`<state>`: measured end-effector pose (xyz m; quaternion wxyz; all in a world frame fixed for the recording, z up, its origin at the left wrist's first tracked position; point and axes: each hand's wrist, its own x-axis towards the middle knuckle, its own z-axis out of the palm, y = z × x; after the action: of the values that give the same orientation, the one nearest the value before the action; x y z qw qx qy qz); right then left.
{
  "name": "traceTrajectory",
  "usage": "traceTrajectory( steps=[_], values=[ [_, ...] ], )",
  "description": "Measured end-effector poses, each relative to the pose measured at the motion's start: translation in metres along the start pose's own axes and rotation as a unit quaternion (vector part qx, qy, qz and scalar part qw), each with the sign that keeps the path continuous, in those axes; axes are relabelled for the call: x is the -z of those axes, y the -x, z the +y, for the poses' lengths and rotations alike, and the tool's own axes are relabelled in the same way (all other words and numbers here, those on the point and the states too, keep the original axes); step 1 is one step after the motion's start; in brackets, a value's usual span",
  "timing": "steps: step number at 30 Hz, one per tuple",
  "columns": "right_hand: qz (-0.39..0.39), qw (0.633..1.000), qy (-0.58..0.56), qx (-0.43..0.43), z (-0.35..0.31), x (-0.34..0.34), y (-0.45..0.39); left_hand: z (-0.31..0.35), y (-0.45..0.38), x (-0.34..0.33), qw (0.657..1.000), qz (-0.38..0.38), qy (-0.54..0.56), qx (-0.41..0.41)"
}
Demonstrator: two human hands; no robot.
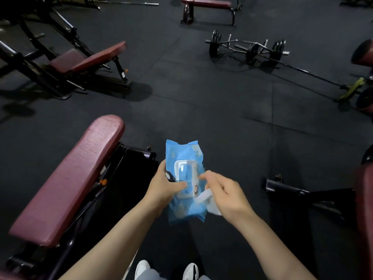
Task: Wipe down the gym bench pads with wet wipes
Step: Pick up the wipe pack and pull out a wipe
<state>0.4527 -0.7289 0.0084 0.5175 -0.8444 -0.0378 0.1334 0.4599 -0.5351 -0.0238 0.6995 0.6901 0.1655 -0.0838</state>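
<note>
A blue pack of wet wipes [184,154] with a white plastic lid [185,170] is held in front of me above the dark floor. My left hand [164,185] grips the pack from its left side, thumb across the lid. My right hand [221,191] sits at the pack's right edge with curled fingers, and a white wipe [206,199] shows under it. The nearest maroon bench pad [72,178] slopes up at my left, its surface looking damp and glossy.
A second incline bench [88,59] stands at the upper left and a flat bench [205,3] at the top. Loaded barbells [248,50] lie on the floor upper right. Another maroon pad [363,209] and a black frame foot [286,187] are at my right. My white shoes [167,269] show below.
</note>
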Motion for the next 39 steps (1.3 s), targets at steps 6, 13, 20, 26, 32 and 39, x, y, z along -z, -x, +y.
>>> traceTrajectory(
  steps=[6,13,20,26,32,39],
  values=[
    [0.040,0.995,0.051,-0.069,0.013,-0.007,-0.012,0.008,0.005,0.002,0.996,-0.083,0.023,-0.027],
    [0.016,0.988,-0.092,-0.122,0.018,-0.005,-0.016,0.012,0.006,0.005,0.979,-0.145,0.137,0.034],
    [0.015,0.987,-0.100,-0.123,0.020,-0.007,-0.013,0.003,0.005,0.002,0.989,-0.124,0.075,-0.017],
    [0.022,0.989,-0.052,-0.137,0.026,-0.012,-0.012,-0.011,0.000,-0.002,0.994,-0.089,0.059,-0.037],
    [0.068,0.983,-0.053,-0.160,0.042,-0.009,-0.015,-0.030,-0.027,-0.001,0.979,0.005,-0.191,0.072],
    [0.074,0.959,-0.225,-0.153,0.045,0.007,-0.019,-0.037,-0.027,-0.004,0.983,-0.057,-0.173,0.035]
  ],
)
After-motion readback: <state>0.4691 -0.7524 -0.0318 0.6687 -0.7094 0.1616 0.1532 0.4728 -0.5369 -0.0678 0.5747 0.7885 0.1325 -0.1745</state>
